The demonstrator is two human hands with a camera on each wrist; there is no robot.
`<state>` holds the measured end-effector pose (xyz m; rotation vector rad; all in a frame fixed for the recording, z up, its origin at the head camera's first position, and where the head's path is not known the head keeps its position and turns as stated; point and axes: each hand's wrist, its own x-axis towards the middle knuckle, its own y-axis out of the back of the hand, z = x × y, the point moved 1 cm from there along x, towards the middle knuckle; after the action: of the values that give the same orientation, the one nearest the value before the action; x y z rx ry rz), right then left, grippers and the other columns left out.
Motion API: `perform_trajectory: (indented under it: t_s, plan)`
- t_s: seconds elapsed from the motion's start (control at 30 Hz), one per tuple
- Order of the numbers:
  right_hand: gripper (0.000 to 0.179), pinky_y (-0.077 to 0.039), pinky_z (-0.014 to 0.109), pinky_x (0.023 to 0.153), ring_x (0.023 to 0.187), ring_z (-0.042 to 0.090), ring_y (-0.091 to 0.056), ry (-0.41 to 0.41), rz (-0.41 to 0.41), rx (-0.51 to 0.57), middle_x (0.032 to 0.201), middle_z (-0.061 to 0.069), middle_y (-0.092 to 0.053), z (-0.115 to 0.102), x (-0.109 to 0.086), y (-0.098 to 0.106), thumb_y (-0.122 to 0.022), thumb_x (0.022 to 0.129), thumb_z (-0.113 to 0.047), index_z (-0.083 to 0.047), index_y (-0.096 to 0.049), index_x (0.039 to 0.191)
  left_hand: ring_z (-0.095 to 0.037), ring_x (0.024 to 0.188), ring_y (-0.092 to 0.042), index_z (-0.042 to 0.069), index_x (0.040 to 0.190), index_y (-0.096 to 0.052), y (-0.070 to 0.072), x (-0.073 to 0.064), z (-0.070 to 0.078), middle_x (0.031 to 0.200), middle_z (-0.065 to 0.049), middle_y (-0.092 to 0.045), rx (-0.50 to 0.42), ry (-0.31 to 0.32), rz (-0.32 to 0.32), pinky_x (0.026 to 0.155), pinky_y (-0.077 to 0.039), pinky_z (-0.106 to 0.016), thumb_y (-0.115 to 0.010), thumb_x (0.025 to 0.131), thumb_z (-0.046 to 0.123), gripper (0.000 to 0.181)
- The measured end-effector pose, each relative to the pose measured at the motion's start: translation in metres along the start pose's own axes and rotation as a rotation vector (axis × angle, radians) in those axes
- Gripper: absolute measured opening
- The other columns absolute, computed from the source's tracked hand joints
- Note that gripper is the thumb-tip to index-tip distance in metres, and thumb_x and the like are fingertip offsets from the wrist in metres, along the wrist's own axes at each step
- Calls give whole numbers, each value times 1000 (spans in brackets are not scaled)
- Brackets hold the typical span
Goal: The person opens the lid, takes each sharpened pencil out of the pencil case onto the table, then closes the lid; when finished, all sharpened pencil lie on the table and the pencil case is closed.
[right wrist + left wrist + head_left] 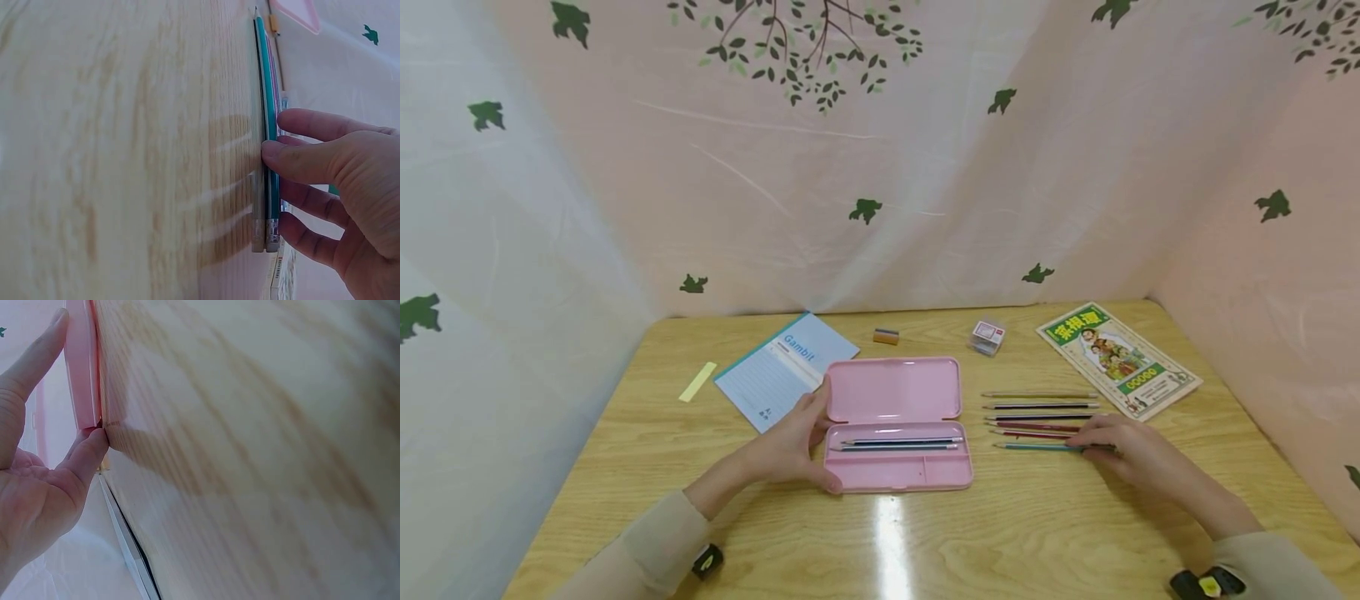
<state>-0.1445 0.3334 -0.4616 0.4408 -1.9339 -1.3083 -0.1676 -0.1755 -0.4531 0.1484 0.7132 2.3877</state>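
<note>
An open pink pencil case (pixel 891 392) lies on the table, its lid folded back. Two pencils (pixel 898 448) lie in its long rear compartment. My left hand (pixel 786 442) holds the case by its left side, thumb at the front corner and fingers by the lid. To the right, several pencils (pixel 1037 407) lie roughly parallel. With thumb and fingers my right hand (pixel 1127 446) pinches the teal pencil (pixel 271 94), nearest me in that group, close to its eraser end. That pencil appears to be at the table surface; whether it is lifted I cannot tell.
Behind the case are a blue notebook (pixel 760 383), an orange-brown eraser-sized block (pixel 886 337) and a small clear-and-white box (pixel 987 337). A yellow strip (pixel 697 382) lies far left. An illustrated booklet (pixel 1120 358) lies right, behind the pencils. Patterned cloth (pixel 775 233) surrounds the table's back and sides.
</note>
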Motion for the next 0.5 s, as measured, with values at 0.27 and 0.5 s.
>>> perform_trajectory:
  t_s: [0.27, 0.5]
  plan:
    - [44, -54, 19, 73, 85, 11, -65, 4, 19, -19, 97, -9, -70, 0, -2, -1, -90, 64, 4, -21, -80, 98, -23, 126, -51, 16, 162, 12, -1, 0, -1, 140, -15, -31, 6, -4, 1, 115, -35, -33, -99, 65, 29, 148]
    - [45, -55, 22, 74, 88, 10, -66, -20, 18, -21, 101, -9, -71, -6, 3, 3, -89, 67, 2, -22, -80, 104, -24, 126, -51, 18, 162, 12, 0, 0, -1, 141, -15, -31, 7, 0, -3, 115, -36, -33, -98, 66, 29, 147]
